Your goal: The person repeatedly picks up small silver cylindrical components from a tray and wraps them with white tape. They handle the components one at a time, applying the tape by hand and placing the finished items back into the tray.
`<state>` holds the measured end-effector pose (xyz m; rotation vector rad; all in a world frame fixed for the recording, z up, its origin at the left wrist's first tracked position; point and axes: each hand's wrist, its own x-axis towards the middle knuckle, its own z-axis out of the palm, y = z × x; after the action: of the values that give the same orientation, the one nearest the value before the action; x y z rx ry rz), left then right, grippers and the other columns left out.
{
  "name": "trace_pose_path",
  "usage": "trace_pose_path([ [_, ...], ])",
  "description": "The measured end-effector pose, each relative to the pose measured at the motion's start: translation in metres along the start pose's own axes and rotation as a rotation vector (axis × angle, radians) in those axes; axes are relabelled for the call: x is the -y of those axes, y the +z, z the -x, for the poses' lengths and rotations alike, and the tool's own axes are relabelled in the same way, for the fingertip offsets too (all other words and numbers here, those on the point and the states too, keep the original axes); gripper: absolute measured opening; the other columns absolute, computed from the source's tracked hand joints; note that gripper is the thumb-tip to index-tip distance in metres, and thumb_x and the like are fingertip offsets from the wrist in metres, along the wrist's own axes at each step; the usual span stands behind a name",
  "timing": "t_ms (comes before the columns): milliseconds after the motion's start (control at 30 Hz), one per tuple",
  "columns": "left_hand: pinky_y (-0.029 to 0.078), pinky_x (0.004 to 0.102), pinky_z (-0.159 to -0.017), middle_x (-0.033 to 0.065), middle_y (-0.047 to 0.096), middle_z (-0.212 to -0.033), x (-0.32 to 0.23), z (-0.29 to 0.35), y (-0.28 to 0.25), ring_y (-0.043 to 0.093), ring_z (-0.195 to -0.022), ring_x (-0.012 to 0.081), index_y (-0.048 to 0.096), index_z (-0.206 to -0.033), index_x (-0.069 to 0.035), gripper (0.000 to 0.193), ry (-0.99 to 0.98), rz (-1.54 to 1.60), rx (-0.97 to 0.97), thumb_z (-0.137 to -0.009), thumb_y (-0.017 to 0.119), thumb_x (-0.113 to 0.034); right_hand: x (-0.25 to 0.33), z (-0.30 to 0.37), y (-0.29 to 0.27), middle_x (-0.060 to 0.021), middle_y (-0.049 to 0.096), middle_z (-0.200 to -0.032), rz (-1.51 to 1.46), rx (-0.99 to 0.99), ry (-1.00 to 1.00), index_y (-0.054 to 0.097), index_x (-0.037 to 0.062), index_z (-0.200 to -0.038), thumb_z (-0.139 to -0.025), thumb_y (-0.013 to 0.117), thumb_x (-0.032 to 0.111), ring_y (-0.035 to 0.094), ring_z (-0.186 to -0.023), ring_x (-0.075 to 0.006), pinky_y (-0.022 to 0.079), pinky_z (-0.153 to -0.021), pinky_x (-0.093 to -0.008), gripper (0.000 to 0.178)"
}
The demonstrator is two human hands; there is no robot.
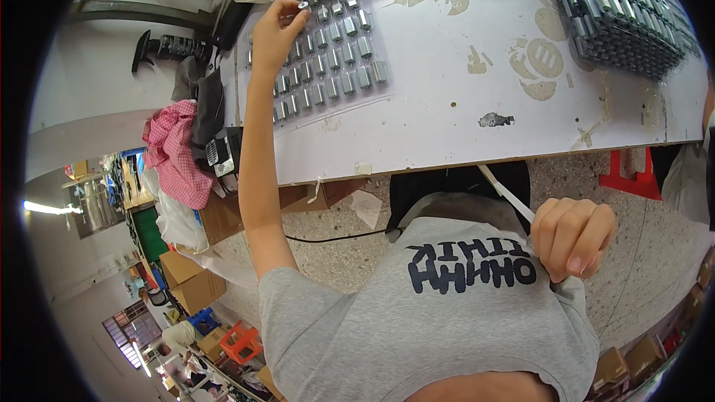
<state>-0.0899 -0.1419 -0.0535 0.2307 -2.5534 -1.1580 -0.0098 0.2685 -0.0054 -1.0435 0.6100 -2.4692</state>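
My left hand (277, 33) reaches over the far left of the table, its thumb and fingers pinched on a small round metal piece (303, 5) whose pale end shows. Under and beside it lies a clear plastic tray (385, 83) holding rows of shiny metal cylinders (348, 53). My right hand (573, 237) is curled closed in front of my chest, off the table's near edge. A narrow white strip (508, 195) runs from the table edge up to this fist. Whatever the fingers enclose is hidden.
A tall stack of trays with metal cylinders (622, 18) stands at the table's far right. The white tabletop (424, 115) has worn patches. Pink checked cloth (179, 152) hangs off to the left. A red stool (631, 175) is below the right edge; cardboard boxes (192, 283) lie lower left.
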Motion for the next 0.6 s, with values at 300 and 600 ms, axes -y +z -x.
trace_pose_path([
  [300,0.041,0.0322,-0.073,0.0000,0.055,-0.092,0.002,0.012,-0.009,0.049,-0.090,0.0207,0.059,-0.086,-0.012,0.019,0.307,-0.608,-0.044,-0.070,0.065,-0.020,-0.002,-0.008,-0.007,-0.0120,0.058,-0.062,-0.008,0.024,0.029,0.055,-0.0053,-0.082,-0.083,0.051,0.006,0.054,-0.049,-0.0152,0.041,-0.042,-0.0217,0.012],
  [600,0.041,0.0321,-0.074,0.0011,0.056,-0.093,-0.015,0.019,-0.007,0.050,-0.088,0.0217,0.060,-0.086,-0.012,0.019,0.394,-0.724,-0.018,-0.071,0.063,-0.023,-0.006,-0.008,-0.004,-0.0219,0.058,-0.076,-0.045,-0.028,0.015,0.053,-0.0090,-0.084,-0.081,0.048,-0.001,0.058,-0.057,-0.0202,0.046,-0.047,-0.0229,0.010],
])
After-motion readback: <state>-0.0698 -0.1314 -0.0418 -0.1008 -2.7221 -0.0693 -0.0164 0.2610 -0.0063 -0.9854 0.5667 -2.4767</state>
